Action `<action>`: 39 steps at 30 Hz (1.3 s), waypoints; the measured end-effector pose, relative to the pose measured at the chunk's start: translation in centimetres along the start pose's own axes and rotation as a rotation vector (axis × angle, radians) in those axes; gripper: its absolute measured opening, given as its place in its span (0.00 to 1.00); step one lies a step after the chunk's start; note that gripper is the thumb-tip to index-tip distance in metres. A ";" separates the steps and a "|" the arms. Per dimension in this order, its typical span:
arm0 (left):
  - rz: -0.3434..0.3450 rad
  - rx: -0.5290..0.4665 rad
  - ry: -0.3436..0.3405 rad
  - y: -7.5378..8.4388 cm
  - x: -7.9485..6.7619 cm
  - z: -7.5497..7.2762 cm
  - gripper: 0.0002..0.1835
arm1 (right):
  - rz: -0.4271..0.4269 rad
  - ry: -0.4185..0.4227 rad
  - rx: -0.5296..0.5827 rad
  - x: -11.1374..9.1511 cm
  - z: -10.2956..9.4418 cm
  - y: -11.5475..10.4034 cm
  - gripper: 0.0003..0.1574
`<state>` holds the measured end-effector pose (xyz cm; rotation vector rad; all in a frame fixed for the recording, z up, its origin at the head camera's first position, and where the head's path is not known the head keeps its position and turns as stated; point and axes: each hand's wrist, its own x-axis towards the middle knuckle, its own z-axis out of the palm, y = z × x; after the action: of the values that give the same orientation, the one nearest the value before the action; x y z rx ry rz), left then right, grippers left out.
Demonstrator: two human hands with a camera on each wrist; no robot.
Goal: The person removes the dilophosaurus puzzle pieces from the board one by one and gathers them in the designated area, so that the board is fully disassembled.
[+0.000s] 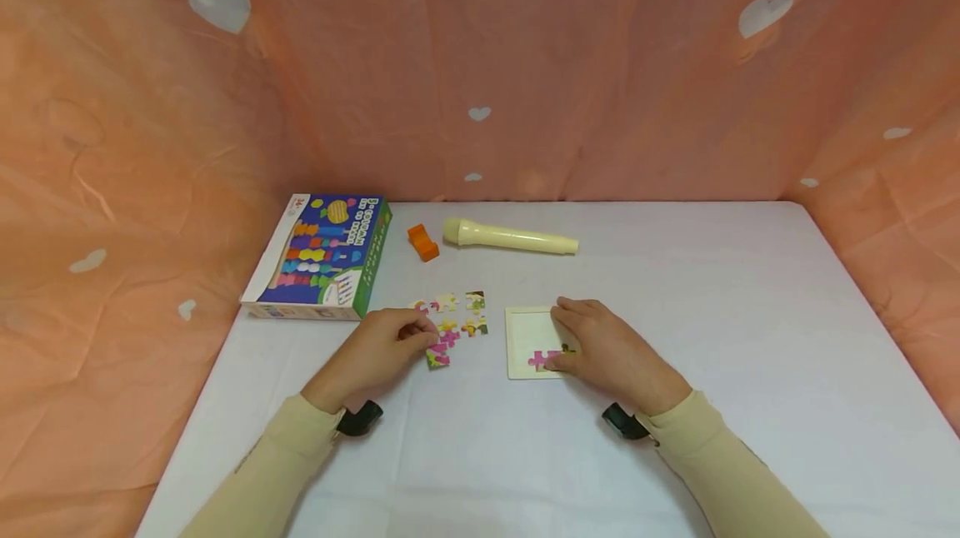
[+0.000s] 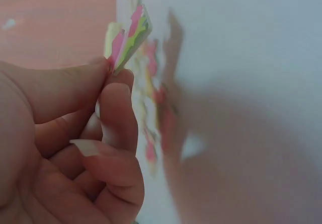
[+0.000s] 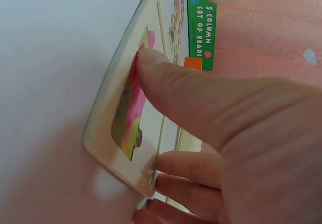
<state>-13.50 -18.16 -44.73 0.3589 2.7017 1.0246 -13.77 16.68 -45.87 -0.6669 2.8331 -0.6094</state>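
My left hand (image 1: 386, 346) pinches a pink and green jigsaw piece (image 2: 130, 38) between thumb and forefinger, its face tilted up. Several loose jigsaw pieces (image 1: 475, 301) lie around and beyond those fingers, pink, yellow and green. To their right is a shallow cream puzzle tray (image 1: 528, 326). My right hand (image 1: 611, 351) holds this tray by its right side, fingers along the outer edge. Its thumb (image 3: 153, 63) presses on joined pink and green pieces (image 3: 133, 103) set along the tray's near side. The hand covers the tray's right part in the head view.
A blue and green bead-set box (image 1: 322, 255) lies at the back left. Beside it are an orange wavy block (image 1: 423, 243) and a cream microphone-shaped stick (image 1: 517, 238). Orange cloth (image 1: 600, 63) with white hearts hangs behind the white table (image 1: 712, 271).
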 end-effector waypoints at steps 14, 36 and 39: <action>-0.054 0.003 -0.034 -1.6 -1.3 -0.5 0.03 | 0.043 -0.060 0.101 -0.1 -1.1 0.6 0.52; 0.173 0.096 -0.132 6.3 4.5 4.7 0.03 | 0.028 -0.103 0.157 -0.1 -1.4 1.8 0.46; 0.208 0.104 -0.196 7.9 5.5 6.2 0.03 | 0.025 -0.101 0.157 -0.3 -1.4 1.9 0.45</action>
<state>-15.71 -6.94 -44.60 0.7326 2.5852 0.8497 -14.61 18.83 -45.34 -0.6148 2.6631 -0.7621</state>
